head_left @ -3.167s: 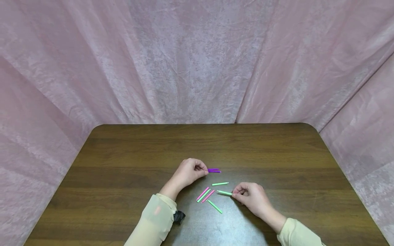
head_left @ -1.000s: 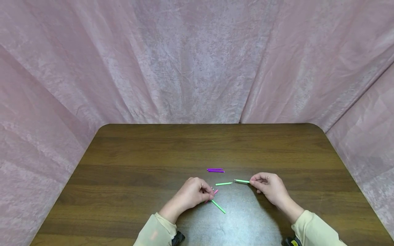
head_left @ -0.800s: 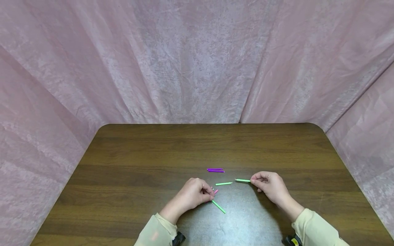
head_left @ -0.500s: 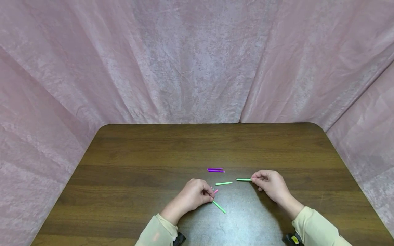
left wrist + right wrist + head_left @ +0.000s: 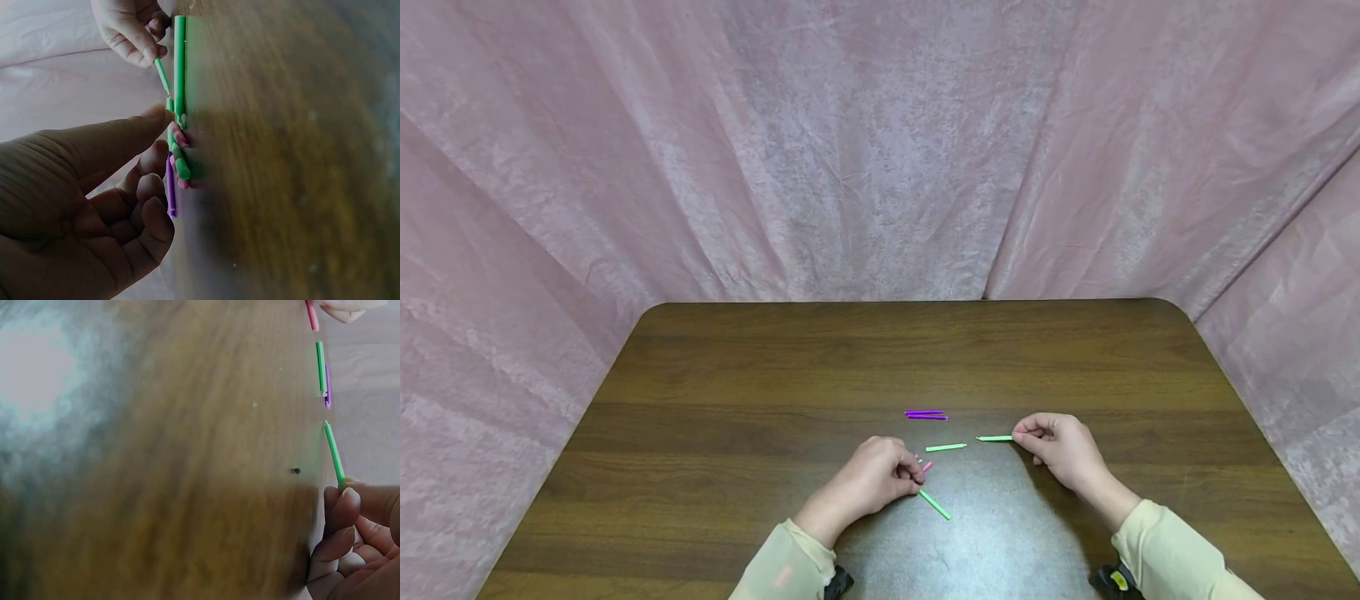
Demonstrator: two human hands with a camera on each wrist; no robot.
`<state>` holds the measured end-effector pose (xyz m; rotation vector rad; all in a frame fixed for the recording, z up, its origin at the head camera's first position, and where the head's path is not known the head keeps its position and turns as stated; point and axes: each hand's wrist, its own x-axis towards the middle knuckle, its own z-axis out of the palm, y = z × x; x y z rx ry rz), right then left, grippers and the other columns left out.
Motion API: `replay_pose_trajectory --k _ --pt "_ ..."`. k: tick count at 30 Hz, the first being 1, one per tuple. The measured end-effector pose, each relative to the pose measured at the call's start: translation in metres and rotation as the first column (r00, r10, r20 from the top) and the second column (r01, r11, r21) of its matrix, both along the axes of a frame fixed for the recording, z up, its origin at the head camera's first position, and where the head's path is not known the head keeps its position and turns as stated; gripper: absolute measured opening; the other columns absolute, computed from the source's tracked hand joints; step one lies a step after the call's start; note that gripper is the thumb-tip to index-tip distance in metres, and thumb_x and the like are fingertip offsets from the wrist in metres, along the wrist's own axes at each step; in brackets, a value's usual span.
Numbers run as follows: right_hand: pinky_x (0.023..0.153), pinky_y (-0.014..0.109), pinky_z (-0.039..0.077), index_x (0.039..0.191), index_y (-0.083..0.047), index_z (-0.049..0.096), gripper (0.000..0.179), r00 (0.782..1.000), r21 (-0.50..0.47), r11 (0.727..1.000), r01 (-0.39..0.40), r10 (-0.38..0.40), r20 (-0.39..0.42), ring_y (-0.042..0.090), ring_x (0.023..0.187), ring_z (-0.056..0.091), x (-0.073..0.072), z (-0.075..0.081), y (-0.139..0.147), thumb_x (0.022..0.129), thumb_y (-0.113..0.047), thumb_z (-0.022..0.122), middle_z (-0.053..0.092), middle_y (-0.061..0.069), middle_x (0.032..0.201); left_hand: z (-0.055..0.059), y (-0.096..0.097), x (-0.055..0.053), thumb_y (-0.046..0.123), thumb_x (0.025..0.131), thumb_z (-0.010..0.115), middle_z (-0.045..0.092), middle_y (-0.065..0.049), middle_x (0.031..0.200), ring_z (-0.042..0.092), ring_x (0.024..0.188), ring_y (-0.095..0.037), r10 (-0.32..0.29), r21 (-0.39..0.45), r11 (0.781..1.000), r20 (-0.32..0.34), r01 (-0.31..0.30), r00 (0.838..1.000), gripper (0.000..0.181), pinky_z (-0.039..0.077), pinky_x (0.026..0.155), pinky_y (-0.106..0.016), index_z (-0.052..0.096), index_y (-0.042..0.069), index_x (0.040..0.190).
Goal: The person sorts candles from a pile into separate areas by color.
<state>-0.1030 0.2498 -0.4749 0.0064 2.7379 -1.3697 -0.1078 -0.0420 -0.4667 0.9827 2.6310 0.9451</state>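
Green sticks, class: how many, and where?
4: a held stick in the right hand; a middle stick left of it; a nearer, angled stick; a covered stick, mostly behind the left hand in the head view. Others may hide.

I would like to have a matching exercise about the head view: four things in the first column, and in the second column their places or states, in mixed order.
Column one
1. purple sticks
2. pink curtain
3. left hand
4. rightmost green stick

Column two
A. partly hiding the pink sticks
B. lying close together on the table
C. pinched by the right hand
D. hanging behind the table

Right pairs: 1-B, 2-D, 3-A, 4-C
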Motion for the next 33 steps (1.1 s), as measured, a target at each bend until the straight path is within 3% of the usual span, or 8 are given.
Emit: replay_pose_trajectory --k 15,33 --pt "0.052 0.024 0.045 0.083 -0.006 0.070 0.004 1.000 0.063 0.998 -0.017 0.017 -0.005 0.012 0.055 0.056 -0.0006 -0.0016 0.0009 0.087 -0.008 0.071 0.066 0.000 0.070 0.0030 0.0056 0.0000 0.007 0.072 0.082 0.053 0.015 0.066 0.050 0.068 -0.002 -0.026 -0.118 0.993 -0.073 0.018 0.997 0.014 0.042 0.074 -0.023 0.073 0.018 0.073" --pt "0.052 0.023 0.044 0.083 -0.008 0.071 0.004 1.000 0.083 0.996 -0.009 0.008 0.009 0.011 0.055 0.057 0.0000 -0.0006 0.0004 0.086 -0.009 0.072 0.066 -0.001 0.069 0.0045 0.0071 0.0003 0.010 0.069 0.085 0.053 0.015 0.067 0.049 0.068 -0.001 -0.044 -0.152 0.988 -0.092 0.029 0.995 0.018 0.041 0.070 -0.020 0.069 0.019 0.069"
